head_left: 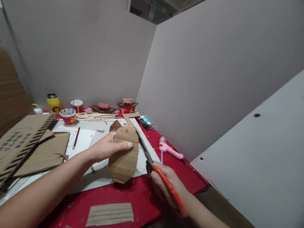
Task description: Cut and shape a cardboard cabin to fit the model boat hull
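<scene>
My left hand (106, 147) grips an oval piece of brown cardboard (124, 158), its thumb lying on the face. The piece is held upright above the white sheet on the table. In my right hand (166, 182) is a pair of scissors (163, 179) with orange handles, fingers wrapped round them. Their blades point up and left, along the right edge of the oval. Whether the blades touch the cardboard is hard to tell. A ridged cardboard strip (110, 214) lies on the red cloth below my hands.
Cardboard sheets (42, 152) are stacked at the left. Behind stand a yellow bottle (54, 104), paper cups (68, 117), thin sticks (95, 116) and two model boats (127, 103). A pink glue gun (169, 148) with its cord lies on the red cloth (152, 193) at the right.
</scene>
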`<state>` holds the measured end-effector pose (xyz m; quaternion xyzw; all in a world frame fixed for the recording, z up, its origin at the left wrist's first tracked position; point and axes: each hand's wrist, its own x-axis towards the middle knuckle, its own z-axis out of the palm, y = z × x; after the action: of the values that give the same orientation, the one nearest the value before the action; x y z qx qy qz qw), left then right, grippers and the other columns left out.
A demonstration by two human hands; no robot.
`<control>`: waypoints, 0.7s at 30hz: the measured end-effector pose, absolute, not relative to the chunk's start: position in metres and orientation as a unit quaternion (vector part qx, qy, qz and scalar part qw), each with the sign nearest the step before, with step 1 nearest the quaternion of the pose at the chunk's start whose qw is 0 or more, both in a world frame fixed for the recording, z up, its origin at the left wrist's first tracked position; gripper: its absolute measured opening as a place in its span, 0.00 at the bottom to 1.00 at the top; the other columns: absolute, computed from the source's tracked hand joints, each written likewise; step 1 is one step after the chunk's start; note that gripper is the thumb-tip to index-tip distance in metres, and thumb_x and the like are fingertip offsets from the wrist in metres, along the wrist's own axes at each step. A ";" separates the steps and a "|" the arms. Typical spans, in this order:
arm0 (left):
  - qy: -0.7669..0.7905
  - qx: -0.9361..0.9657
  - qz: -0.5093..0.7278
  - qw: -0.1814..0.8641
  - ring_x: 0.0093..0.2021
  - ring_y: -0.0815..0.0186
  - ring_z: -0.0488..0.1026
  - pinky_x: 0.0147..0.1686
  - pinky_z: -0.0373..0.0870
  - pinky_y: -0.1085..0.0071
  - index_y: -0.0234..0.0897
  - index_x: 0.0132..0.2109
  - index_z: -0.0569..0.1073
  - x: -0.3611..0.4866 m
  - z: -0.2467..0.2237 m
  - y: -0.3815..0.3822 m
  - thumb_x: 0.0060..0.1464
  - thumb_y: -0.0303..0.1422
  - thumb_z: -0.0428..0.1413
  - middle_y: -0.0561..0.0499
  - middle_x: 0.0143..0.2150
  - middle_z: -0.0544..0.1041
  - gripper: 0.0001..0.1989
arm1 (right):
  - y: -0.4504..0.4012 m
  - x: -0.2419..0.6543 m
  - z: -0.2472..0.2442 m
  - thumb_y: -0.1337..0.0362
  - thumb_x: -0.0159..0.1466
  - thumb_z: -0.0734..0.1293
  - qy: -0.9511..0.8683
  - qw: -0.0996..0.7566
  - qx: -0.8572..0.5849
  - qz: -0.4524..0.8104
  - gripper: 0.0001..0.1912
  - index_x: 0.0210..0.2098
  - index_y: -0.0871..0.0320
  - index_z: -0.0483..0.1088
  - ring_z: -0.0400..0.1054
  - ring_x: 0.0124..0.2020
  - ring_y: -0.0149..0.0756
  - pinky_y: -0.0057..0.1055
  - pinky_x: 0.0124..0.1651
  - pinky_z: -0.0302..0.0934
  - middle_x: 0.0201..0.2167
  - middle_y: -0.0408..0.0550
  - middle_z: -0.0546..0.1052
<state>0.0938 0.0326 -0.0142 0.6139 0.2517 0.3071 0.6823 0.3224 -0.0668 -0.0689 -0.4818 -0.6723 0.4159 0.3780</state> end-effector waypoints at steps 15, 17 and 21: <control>0.264 0.663 0.249 0.655 0.32 0.68 0.71 0.33 0.67 0.75 0.35 0.38 0.75 0.092 0.000 0.029 0.52 0.43 0.62 0.52 0.33 0.77 0.14 | -0.062 0.334 -0.054 0.41 0.68 0.54 -0.751 0.305 -0.441 0.387 0.25 0.31 0.56 0.60 0.53 0.25 0.31 0.28 0.28 0.53 0.25 0.41 0.62; 0.264 0.673 0.234 0.650 0.31 0.68 0.71 0.32 0.67 0.75 0.36 0.38 0.75 0.091 0.002 0.029 0.53 0.43 0.61 0.52 0.33 0.76 0.14 | -0.061 0.335 -0.051 0.42 0.68 0.55 -0.764 0.290 -0.441 0.370 0.24 0.31 0.56 0.58 0.52 0.27 0.32 0.29 0.30 0.53 0.27 0.41 0.61; 0.263 0.694 0.202 0.639 0.30 0.69 0.71 0.30 0.67 0.76 0.36 0.37 0.75 0.087 0.004 0.031 0.53 0.44 0.61 0.53 0.32 0.76 0.15 | -0.063 0.340 -0.047 0.46 0.69 0.55 -0.773 0.261 -0.448 0.366 0.20 0.30 0.55 0.55 0.50 0.28 0.32 0.29 0.31 0.52 0.27 0.40 0.60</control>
<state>0.0873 0.0310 0.0036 0.6938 0.2633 0.2022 0.6391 0.3401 -0.0626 -0.0470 -0.4476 -0.7731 0.3657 0.2614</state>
